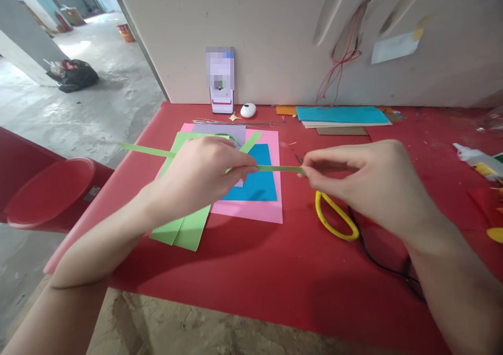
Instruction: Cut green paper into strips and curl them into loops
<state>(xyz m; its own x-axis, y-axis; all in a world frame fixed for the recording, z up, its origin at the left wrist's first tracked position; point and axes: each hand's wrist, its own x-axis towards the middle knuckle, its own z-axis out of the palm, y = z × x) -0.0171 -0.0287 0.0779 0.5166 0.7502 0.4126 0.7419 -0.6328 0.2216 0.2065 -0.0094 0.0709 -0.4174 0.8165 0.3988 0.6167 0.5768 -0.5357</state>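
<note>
A narrow green paper strip point(280, 169) is stretched level between my two hands. My left hand point(208, 169) pinches it between thumb and fingers, while my right hand point(349, 174) grips its right end. Another stretch of green strip point(147, 150) sticks out to the left behind my left hand, and one more point(251, 142) slants up past its fingers; whether they join is hidden. Beneath my left hand lie green paper sheets point(192, 229), a blue sheet point(265, 184) and a pink sheet point(271, 212). Scissors with yellow handles point(338, 224) rest under my right hand, partly covered.
Against the wall leans a phone point(222, 95) beside a white mouse-like object point(248, 110). Folded blue paper point(341, 115) lies at the back of the red table point(251, 271). A glue bottle point(477, 161) is at the right, and a black cable point(377, 260) runs near my right forearm.
</note>
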